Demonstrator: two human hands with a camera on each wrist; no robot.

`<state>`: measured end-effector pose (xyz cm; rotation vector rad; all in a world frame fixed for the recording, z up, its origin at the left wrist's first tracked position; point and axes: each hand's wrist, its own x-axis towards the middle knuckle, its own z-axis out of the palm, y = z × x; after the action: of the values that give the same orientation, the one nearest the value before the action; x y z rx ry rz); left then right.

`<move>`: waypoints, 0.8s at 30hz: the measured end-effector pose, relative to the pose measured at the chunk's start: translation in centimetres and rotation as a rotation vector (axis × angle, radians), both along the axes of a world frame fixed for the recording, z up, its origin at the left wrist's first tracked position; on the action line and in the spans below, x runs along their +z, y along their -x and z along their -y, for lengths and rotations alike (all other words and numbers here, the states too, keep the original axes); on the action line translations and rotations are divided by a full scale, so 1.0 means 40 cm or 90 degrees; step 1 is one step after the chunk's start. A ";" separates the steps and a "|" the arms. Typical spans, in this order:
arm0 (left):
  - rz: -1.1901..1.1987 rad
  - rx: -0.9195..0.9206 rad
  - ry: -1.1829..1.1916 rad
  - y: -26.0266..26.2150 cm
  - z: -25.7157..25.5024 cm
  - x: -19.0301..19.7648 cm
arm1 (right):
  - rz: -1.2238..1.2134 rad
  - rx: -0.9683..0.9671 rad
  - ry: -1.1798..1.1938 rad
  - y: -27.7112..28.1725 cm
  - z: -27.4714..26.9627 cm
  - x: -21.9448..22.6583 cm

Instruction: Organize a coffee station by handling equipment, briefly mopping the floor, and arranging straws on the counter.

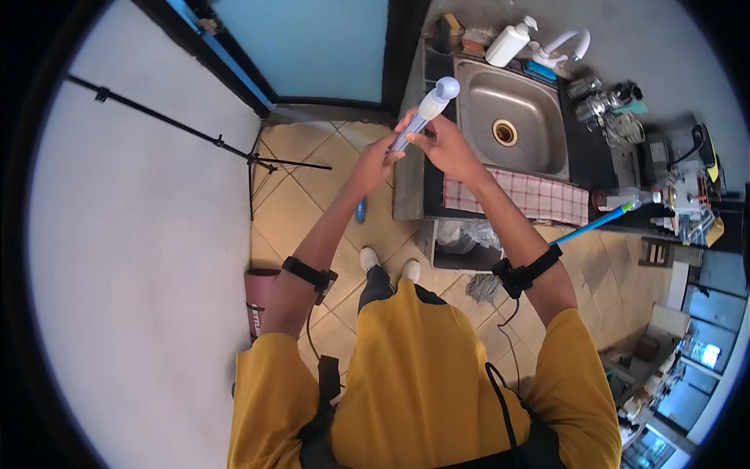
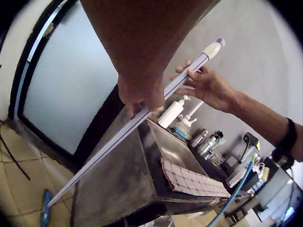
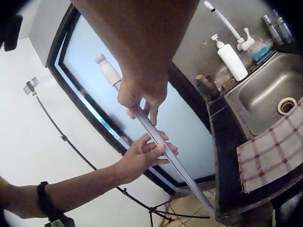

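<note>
Right grip point(image 1: 444, 144) and left grip point(image 1: 375, 164) are both holding one long pale pole point(image 2: 106, 146), fingers curling narrowly around it. The right grip is sitting higher, near the white collar point(image 1: 430, 105) and the rounded tip point(image 1: 447, 87); the left grip is sitting just below it. In the left wrist view the pole is slanting down past the left end of the desk point(image 3: 225, 161) to a blue head point(image 2: 46, 208), which is resting on the tiled floor point(image 2: 21, 177).

Seen from above, the hands are covering the lower pole, and only a piece of the blue head is showing. The right wrist view is losing the pole's lower end behind the desk corner. In each wrist view the near forearm and the pole are hiding some of the fingers.

To the right, a steel sink point(image 1: 535, 102) is taking up much of the desk. A checked cloth point(image 1: 516, 195) is lying along its near side, and a white pump bottle point(image 1: 509, 44) is standing on the far side beside the tap point(image 3: 245, 43). Farther right, shiny pots and glasses point(image 1: 603, 102) are crowding together, hard to tell apart. On the left, a black stand point(image 1: 160, 118) is running out of sight into the dark border.
</note>
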<state>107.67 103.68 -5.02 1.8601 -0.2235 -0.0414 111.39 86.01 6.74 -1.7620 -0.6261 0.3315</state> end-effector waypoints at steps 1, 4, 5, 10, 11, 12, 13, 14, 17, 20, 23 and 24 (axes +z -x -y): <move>-0.006 -0.007 0.034 -0.018 0.007 -0.003 | -0.007 -0.022 -0.024 -0.008 0.003 -0.006; 0.035 -0.013 0.064 -0.064 0.042 -0.008 | -0.033 -0.064 0.010 -0.035 0.035 -0.006; 0.034 -0.028 0.066 -0.080 0.054 -0.007 | -0.032 -0.079 0.011 -0.038 0.049 -0.003; 0.011 -0.103 -0.008 -0.128 0.105 -0.008 | -0.100 -0.143 -0.007 -0.044 0.121 0.003; 0.012 -0.113 -0.007 -0.133 0.112 -0.001 | -0.099 -0.153 -0.007 -0.043 0.134 0.005; 0.006 -0.130 -0.019 -0.137 0.119 0.001 | -0.116 -0.166 0.008 -0.040 0.146 0.009; 0.001 -0.147 -0.030 -0.141 0.127 0.003 | -0.133 -0.178 0.024 -0.037 0.156 0.010; 0.001 -0.155 -0.029 -0.145 0.133 0.005 | -0.133 -0.187 0.024 -0.033 0.161 0.011; 0.028 -0.155 -0.095 -0.150 0.144 0.006 | -0.146 -0.245 -0.024 -0.021 0.169 0.013; -0.001 -0.168 -0.064 -0.152 0.142 0.011 | -0.137 -0.250 -0.036 -0.020 0.166 0.023; -0.037 -0.167 -0.020 -0.143 0.137 0.029 | -0.105 -0.252 -0.008 -0.020 0.163 0.037; -0.029 -0.172 -0.023 -0.144 0.134 0.021 | -0.106 -0.252 0.004 -0.020 0.165 0.037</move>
<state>113.44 98.30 -4.17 1.8517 -0.4442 -0.2757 112.18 79.41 8.23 -1.7956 -0.1494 0.2012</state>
